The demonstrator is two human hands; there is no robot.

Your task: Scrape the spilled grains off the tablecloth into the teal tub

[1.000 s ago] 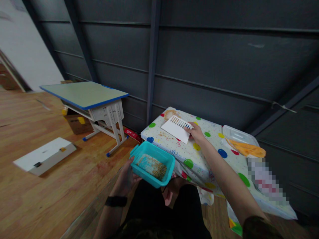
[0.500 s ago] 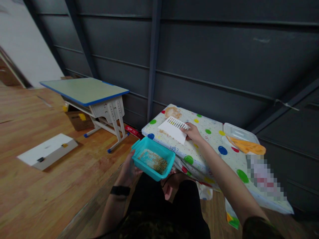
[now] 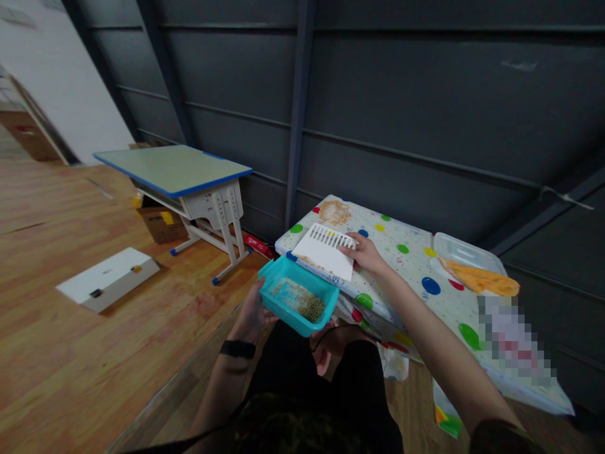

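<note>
My left hand (image 3: 250, 312) grips a teal plastic box (image 3: 299, 302) from its left side, holding it just below the near edge of a table covered by a polka-dot cloth (image 3: 406, 265). The box holds a layer of small brownish grains. My right hand (image 3: 363, 253) is closed on the corner of a white slotted scraper card (image 3: 327, 252), which lies tilted on the cloth with its lower edge at the table edge, right above the box. A patch of spilled grains (image 3: 334, 212) lies at the far left corner of the cloth.
A white tray (image 3: 460, 251) with an orange cloth (image 3: 482, 281) sits at the table's right. A blue-edged desk (image 3: 174, 170) stands to the left, a cardboard box (image 3: 163, 224) under it. A flat white box (image 3: 108, 287) lies on the wooden floor. Dark wall panels run behind.
My right hand has dragged the scraper card toward the near table edge. My left hand has raised the teal box up under that edge.
</note>
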